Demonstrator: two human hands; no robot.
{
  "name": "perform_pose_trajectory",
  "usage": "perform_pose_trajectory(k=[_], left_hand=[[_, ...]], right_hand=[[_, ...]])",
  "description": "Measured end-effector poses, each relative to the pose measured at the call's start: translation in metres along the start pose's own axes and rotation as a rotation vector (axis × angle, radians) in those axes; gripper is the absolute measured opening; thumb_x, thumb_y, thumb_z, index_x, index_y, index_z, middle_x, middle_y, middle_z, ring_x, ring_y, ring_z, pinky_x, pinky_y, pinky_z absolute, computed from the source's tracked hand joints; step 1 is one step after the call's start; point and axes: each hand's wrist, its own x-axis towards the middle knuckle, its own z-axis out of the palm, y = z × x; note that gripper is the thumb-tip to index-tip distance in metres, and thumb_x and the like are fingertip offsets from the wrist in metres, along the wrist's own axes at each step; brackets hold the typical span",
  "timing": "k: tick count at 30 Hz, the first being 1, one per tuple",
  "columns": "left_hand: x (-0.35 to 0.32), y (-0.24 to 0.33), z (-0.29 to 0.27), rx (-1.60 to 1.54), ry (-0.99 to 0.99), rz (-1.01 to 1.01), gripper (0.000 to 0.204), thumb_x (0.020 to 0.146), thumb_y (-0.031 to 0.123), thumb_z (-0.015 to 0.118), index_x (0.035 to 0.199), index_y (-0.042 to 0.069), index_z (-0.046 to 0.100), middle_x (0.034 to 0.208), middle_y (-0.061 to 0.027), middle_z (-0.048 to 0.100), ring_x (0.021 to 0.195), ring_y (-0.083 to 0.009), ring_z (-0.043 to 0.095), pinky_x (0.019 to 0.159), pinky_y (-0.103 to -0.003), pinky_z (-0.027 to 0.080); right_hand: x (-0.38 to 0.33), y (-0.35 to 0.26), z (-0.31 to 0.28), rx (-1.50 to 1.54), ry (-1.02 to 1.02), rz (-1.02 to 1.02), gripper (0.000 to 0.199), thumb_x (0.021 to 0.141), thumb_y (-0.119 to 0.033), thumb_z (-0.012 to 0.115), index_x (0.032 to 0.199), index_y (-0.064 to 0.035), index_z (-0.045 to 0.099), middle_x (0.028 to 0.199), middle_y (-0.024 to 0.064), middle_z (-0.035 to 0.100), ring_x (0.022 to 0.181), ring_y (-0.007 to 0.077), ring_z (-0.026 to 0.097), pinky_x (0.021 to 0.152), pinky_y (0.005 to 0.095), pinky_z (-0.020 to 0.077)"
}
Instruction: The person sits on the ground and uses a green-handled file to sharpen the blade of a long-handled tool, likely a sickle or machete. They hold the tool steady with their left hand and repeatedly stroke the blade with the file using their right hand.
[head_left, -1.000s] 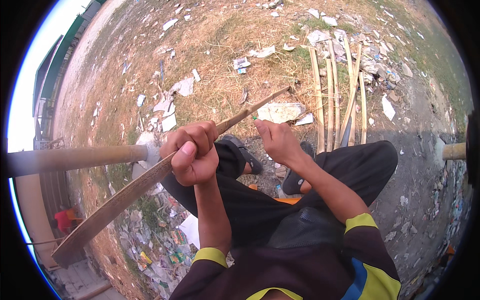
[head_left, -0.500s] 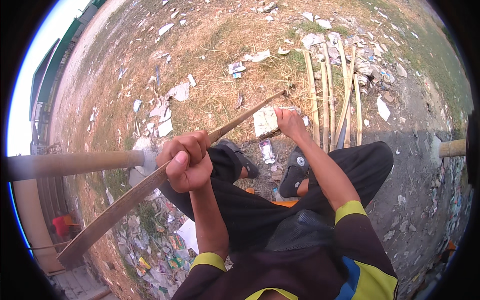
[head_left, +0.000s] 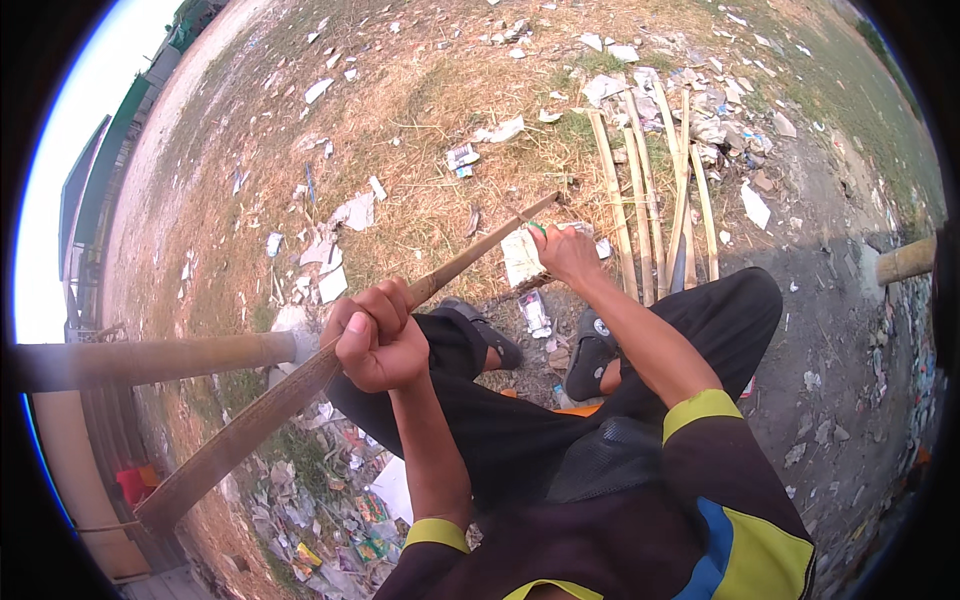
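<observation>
My left hand [head_left: 380,335] is closed round a long flat bamboo strip [head_left: 468,259]. The strip slants from its wide end at lower left, past my left knee, to a narrow tip near the middle of the view. Close to that tip, my right hand [head_left: 570,256] is closed on what looks like a small knife [head_left: 537,229]. Some green shows at its handle, and a thin dark blade points up-left toward the strip. Most of the handle is hidden in my fingers. A pale block [head_left: 519,262] lies on the ground beside my right hand.
Several split bamboo strips [head_left: 613,205] lie on the ground right of my feet. Thick bamboo poles jut in at the left [head_left: 170,360] and right [head_left: 905,262]. My dark shoes [head_left: 592,362] are between my bent knees. Paper scraps and litter [head_left: 345,545] cover dry grass.
The view has shifted slightly. My right hand has turned a little near the strip's tip, and the green handle and thin blade now show. My left hand keeps its grip on the bamboo strip.
</observation>
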Motion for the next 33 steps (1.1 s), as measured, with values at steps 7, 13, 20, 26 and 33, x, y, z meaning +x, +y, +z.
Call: perform_pose_trajectory(k=[7,13,20,26,33], left_hand=[[0.01,-0.001,0.0,0.023,0.362,0.046,0.032,0.083,0.013,0.04,0.058,0.015,0.02,0.047,0.002,0.021,0.043,-0.008,0.016,0.044,-0.026,0.018],[0.006,-0.002,0.0,0.039,0.426,0.041,0.032,0.084,0.014,0.039,0.058,0.015,0.019,0.047,0.0022,0.019,0.043,-0.0083,0.015,0.044,-0.026,0.018],[0.006,-0.002,-0.007,-0.015,0.17,0.015,0.029,0.082,0.013,0.039,0.058,0.015,0.022,0.045,0.0008,0.022,0.041,-0.0094,0.015,0.043,-0.029,0.02],[0.006,0.001,-0.009,-0.011,-0.148,-0.008,0.031,0.083,0.015,0.042,0.057,0.015,0.024,0.044,0.0017,0.023,0.041,-0.0098,0.015,0.043,-0.03,0.019],[0.006,-0.001,-0.02,-0.093,-0.178,0.034,0.028,0.076,0.01,0.043,0.055,0.01,0.024,0.043,-0.0009,0.024,0.036,-0.0105,0.018,0.037,-0.03,0.017]], right_hand=[[-0.041,-0.098,-0.072,0.577,-0.163,-0.081,0.053,0.099,-0.041,0.033,0.081,0.0026,0.057,0.075,0.0254,0.06,0.074,0.0405,0.06,0.065,0.0479,0.0437],[-0.089,-0.136,-0.102,0.73,-0.245,-0.27,0.049,0.098,-0.037,0.036,0.078,0.005,0.051,0.066,0.0226,0.057,0.067,0.0418,0.059,0.061,0.0453,0.0437],[-0.087,-0.14,-0.115,0.691,-0.242,-0.236,0.052,0.099,-0.037,0.036,0.074,0.0053,0.055,0.061,0.0252,0.056,0.065,0.0436,0.058,0.06,0.0456,0.0446],[-0.089,-0.142,-0.134,0.688,-0.291,-0.177,0.056,0.099,-0.037,0.035,0.068,0.0044,0.058,0.066,0.0283,0.057,0.071,0.046,0.058,0.068,0.0505,0.0449],[-0.076,-0.105,-0.099,0.403,-0.191,-0.138,0.047,0.098,-0.032,0.037,0.077,0.0026,0.06,0.07,0.0256,0.059,0.07,0.0455,0.058,0.065,0.05,0.0456]])
